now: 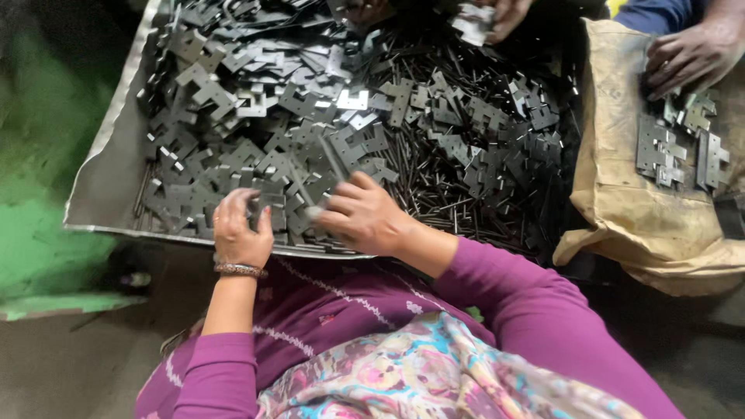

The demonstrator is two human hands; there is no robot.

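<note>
A shallow metal tray (101,174) holds a heap of flat grey metal hinge plates (256,101) on its left and several thin dark pins (442,202) on its right. My left hand (240,229), with a bangle at the wrist, curls over plates at the tray's near edge and grips one. My right hand (361,213) pinches a thin pin (332,159) that sticks up from its fingertips, over the plates beside the left hand. Both sleeves are purple.
Another person's hand (691,54) rests on a tan sack (644,202) at the right, where several assembled hinges (679,143) lie. A further hand (497,15) reaches into the tray's far edge. A green wall is at the left.
</note>
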